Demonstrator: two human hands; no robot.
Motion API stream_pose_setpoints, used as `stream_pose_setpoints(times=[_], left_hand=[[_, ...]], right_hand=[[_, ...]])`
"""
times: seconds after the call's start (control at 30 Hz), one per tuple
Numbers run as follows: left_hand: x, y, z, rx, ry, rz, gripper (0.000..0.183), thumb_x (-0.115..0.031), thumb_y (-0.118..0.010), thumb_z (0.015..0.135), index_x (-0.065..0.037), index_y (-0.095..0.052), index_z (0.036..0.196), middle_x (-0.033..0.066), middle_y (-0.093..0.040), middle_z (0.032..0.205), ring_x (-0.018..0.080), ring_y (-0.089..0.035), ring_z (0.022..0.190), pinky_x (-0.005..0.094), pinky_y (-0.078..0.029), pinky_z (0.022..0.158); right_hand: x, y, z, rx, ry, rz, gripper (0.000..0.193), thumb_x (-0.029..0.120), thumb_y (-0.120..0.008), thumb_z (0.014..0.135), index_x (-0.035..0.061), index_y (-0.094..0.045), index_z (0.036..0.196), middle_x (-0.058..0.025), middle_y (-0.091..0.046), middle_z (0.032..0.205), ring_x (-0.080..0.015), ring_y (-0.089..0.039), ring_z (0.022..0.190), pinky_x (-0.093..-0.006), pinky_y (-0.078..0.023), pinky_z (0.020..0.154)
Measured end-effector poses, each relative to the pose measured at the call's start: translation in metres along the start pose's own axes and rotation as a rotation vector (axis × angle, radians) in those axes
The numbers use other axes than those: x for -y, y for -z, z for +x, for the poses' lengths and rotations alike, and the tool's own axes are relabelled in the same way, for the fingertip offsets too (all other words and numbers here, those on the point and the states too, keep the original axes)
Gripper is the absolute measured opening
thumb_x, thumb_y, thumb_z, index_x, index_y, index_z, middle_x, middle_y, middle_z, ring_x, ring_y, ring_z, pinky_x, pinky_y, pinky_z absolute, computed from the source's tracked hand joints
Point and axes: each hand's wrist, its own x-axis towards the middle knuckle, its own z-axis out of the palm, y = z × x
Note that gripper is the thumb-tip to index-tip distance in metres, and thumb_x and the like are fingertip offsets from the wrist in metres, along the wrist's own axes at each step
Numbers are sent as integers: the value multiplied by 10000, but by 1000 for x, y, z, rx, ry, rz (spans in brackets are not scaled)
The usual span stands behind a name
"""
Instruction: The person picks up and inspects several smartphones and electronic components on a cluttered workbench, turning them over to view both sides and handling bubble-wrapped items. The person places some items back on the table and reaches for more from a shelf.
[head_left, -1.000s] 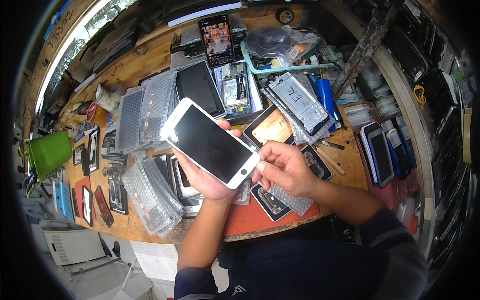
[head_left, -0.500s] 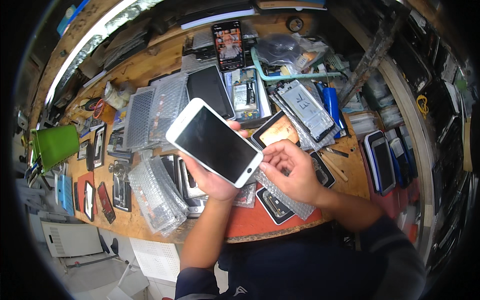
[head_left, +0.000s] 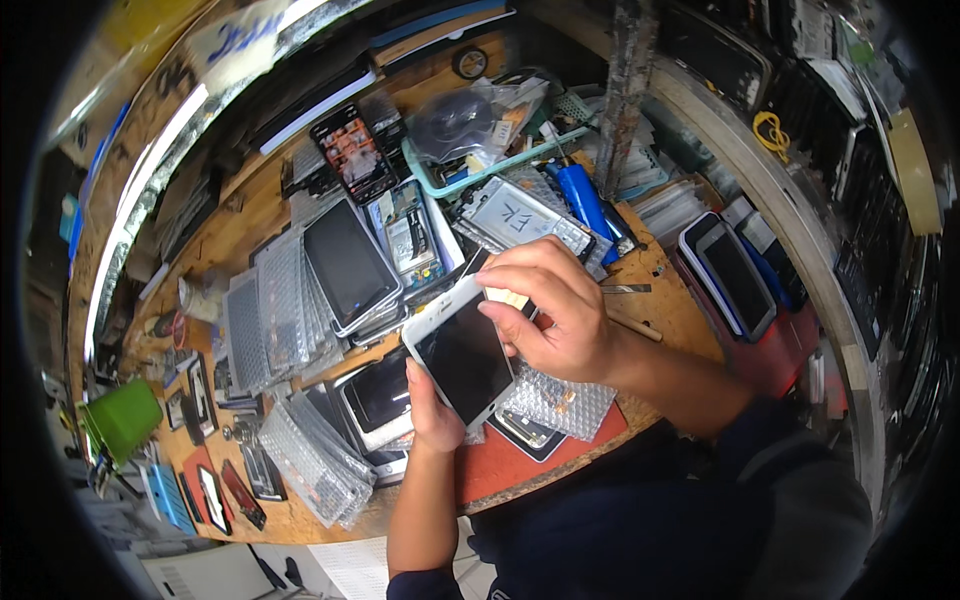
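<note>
Wooden bench (head_left: 690, 335): left fingers (head_left: 419, 382) hold a glossy phone (head_left: 465, 362); right fingers (head_left: 530, 286) at its edge, grip unclear.

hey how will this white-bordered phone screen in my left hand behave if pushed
Probably stiff: the white-bordered phone screen looks flat in the left hand. Its smooth dark face may be slippery, and that glassy front could crack.

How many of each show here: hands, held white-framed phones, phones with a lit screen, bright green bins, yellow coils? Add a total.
Hands: 2, left hand and right hand
White-framed phone, held: 1
Lit phone: 1
Bright green bin: 1
Yellow coil: 1
Total: 6
</note>
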Motion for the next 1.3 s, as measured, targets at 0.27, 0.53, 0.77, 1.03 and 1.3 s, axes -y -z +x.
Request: stream_pose_setpoints(times=[0.27, 0.53, 0.77, 1.03, 1.3], left_hand=[[-2, -4, -1, -102, 106, 84, 882, -704, -332, 1004, 59, -475, 1422, 174, -653, 1247, 254, -649, 1123, 394, -507, 1003], [3, 15, -1, -42, 39, 63, 825, -621, -433, 1016, 119, -497, 1376, 213, -657, 1220, 268, -661, 1087, 397, -532, 963], [-1, 13, 2, -38, 94, 80, 807, -581, -420, 1033, 139, -474, 1394, 216, -659, 1199, 267, -657, 1073, 389, -528, 955], [-7, 2, 2, -256, -75, 225, 813, -653, -345, 1019, 9, -430, 1485, 185, -670, 1243, 309, -684, 1065, 424, -546, 945], [-11, 14, 1, -95, 207, -25, 887, -713, -317, 1004, 52, -477, 1423, 202, -675, 1202, 275, -690, 1025, 398, -554, 908]], right_hand=[[-7, 2, 3, 14, 16, 23, 226, -20, -776, 801, 16, -685, 1005, -99, -648, 961, -280, -626, 844, -378, -521, 734], [-5, 4, 6, 38, 35, 22, 199, 19, -799, 796, 22, -690, 962, -95, -649, 905, -272, -615, 829, -378, -517, 719], [-12, 10, 8, 104, -11, 83, 246, 94, -849, 761, 29, -655, 897, -91, -632, 870, -273, -599, 806, -382, -507, 705], [-7, 6, 1, 286, 36, 70, 335, 199, -893, 731, 42, -631, 868, -71, -593, 905, -251, -607, 815, -379, -505, 710], [-12, 12, 9, 53, -7, 65, 216, 52, -827, 796, 30, -667, 939, -92, -630, 934, -240, -661, 813, -343, -541, 679]])
